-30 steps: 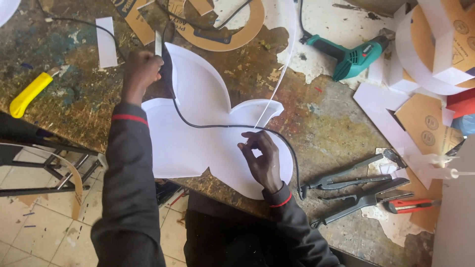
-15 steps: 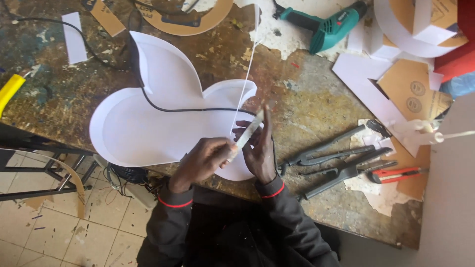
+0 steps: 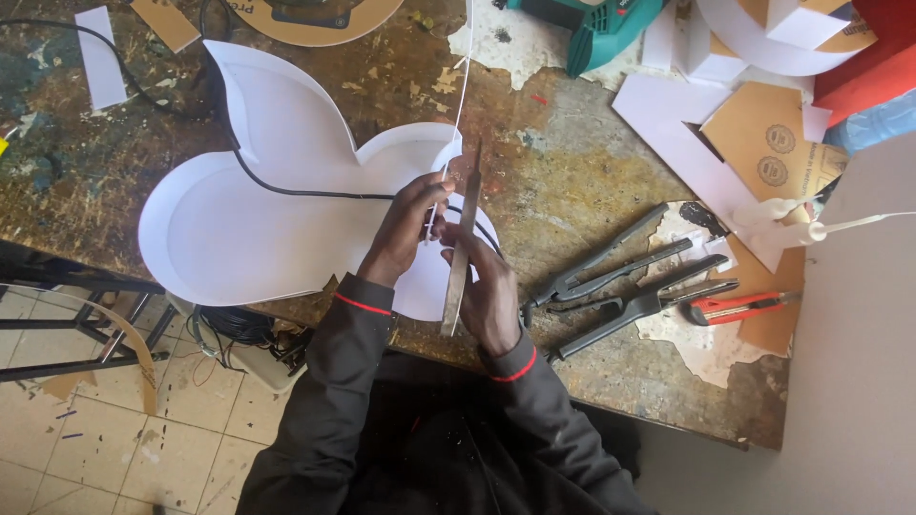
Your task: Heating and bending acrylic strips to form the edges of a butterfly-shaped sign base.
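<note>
A large white lobed cut-out (image 3: pixel 248 229) with a raised rim lies flat on the worn workbench (image 3: pixel 572 181). My left hand (image 3: pixel 405 224) rests over its right lobe and pinches a thin white strip (image 3: pixel 461 91) that runs up toward the far edge. My right hand (image 3: pixel 489 286) is just beside it, gripping a flat grey metal bar (image 3: pixel 465 215) that stands nearly upright along the strip. The two hands almost touch. A black cable (image 3: pixel 296 191) crosses the cut-out.
Dark pliers-like tools (image 3: pixel 620 277) and a red utility knife (image 3: pixel 744 307) lie right of my hands. A teal power drill (image 3: pixel 596 29) sits at the far edge, and white and cardboard offcuts (image 3: pixel 763 143) at the right. A metal frame (image 3: pixel 67 324) stands on the tiled floor below left.
My left hand came back from the far top-left of the cut-out to its right lobe and took the strip. My right hand now holds the metal bar upright.
</note>
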